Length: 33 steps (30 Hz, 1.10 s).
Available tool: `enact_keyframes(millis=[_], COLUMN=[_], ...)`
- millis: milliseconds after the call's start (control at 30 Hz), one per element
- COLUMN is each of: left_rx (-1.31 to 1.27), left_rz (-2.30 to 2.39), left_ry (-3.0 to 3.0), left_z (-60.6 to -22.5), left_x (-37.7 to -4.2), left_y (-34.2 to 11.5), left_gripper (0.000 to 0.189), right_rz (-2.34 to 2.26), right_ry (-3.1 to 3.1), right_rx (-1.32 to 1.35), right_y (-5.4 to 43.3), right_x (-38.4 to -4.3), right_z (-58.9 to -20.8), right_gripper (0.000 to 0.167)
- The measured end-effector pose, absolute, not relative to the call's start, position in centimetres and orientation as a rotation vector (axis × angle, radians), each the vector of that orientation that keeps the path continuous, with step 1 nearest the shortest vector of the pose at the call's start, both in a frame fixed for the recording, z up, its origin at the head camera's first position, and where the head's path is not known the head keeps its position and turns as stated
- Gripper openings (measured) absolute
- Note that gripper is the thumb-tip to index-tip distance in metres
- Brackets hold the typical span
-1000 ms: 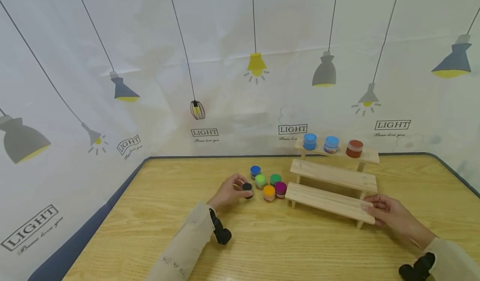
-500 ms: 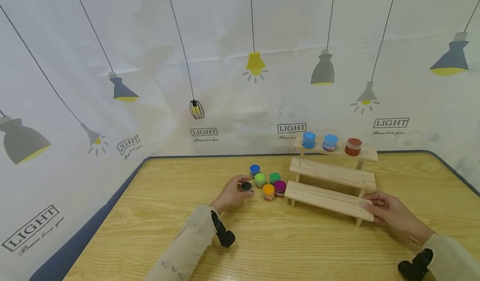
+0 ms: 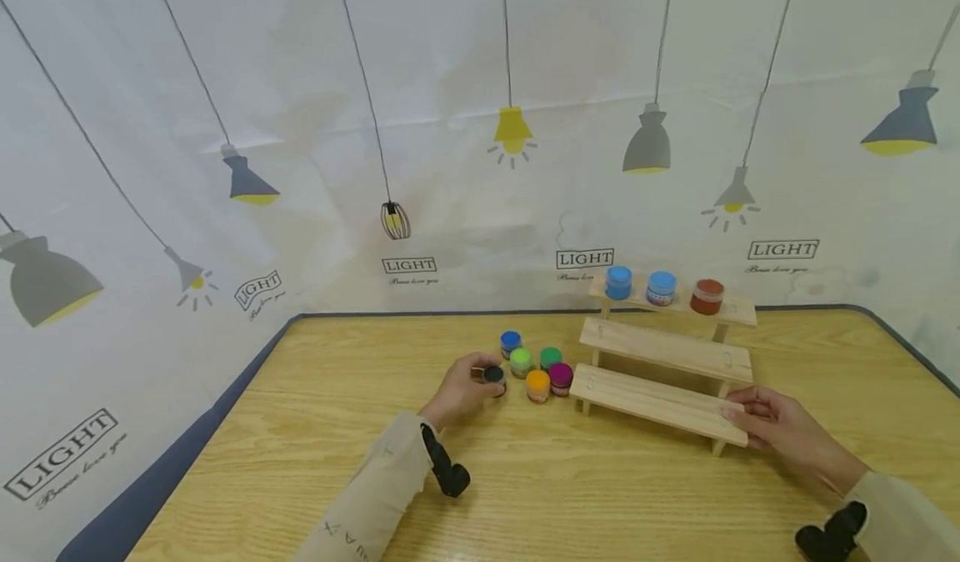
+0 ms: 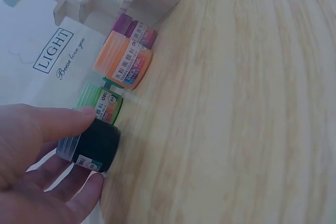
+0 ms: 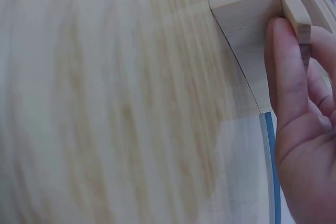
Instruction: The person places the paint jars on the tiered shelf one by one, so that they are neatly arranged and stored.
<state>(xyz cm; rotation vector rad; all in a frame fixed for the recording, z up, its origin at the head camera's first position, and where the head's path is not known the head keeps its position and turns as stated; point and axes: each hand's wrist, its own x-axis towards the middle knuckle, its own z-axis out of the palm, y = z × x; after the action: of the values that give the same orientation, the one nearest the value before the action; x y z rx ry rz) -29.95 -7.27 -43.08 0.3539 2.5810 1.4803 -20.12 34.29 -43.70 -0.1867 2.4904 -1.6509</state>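
My left hand (image 3: 459, 388) holds a small paint jar with black paint (image 4: 97, 145), thumb on one side and fingers curled round the other. In the left wrist view, a light green paint jar (image 4: 102, 100) stands right behind it. My right hand (image 3: 787, 433) pinches the right end of the lowest board of a three-step wooden stand (image 3: 660, 403). The right wrist view shows the thumb under the board's end, beside the leg (image 5: 247, 14). Orange (image 3: 537, 386), purple (image 3: 560, 379), dark green (image 3: 551, 358) and blue (image 3: 511, 343) paint jars cluster left of the stand.
Two light blue paint jars (image 3: 662, 288) and a reddish-brown one (image 3: 707, 297) stand on the top step. The wood-grain table (image 3: 570, 495) ends at a wall covering (image 3: 450, 170) printed with lamps. Black cameras (image 3: 448, 466) are strapped to both wrists.
The left hand has shifted slightly right and sits closer about the black paint jar, which stays almost in place. The right hand keeps its grip on the stand.
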Motion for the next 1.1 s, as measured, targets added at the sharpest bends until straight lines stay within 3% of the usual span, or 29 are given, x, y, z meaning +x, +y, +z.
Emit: enact_keyframes(millis=[267, 667, 867, 1100], left_rx=[0.360, 0.596, 0.763, 0.772], left_rz=[1.513, 1.588, 1.530, 1.569], left_ry=[2.578, 2.558, 2.610, 2.537], left_z=[-42.4, -39.7, -40.2, -40.5], left_x=[-29.4, -27.5, -27.0, -26.2], left_y=[-7.2, -5.6, -4.3, -2.2], left_gripper=[0.038, 0.036, 0.035, 0.033], right_rz=[-1.659, -1.650, -1.643, -1.637], right_ry=[2.490, 2.516, 2.535, 2.551], right_rx=[-0.158, -0.174, -0.177, -0.202], right_y=[34.2, 34.1, 34.0, 34.1], right_x=[-20.0, -20.0, -20.0, -20.0], right_z=[-43.9, -44.0, -43.8, -43.8], right_gripper=[0.039, 0.041, 0.042, 0.040])
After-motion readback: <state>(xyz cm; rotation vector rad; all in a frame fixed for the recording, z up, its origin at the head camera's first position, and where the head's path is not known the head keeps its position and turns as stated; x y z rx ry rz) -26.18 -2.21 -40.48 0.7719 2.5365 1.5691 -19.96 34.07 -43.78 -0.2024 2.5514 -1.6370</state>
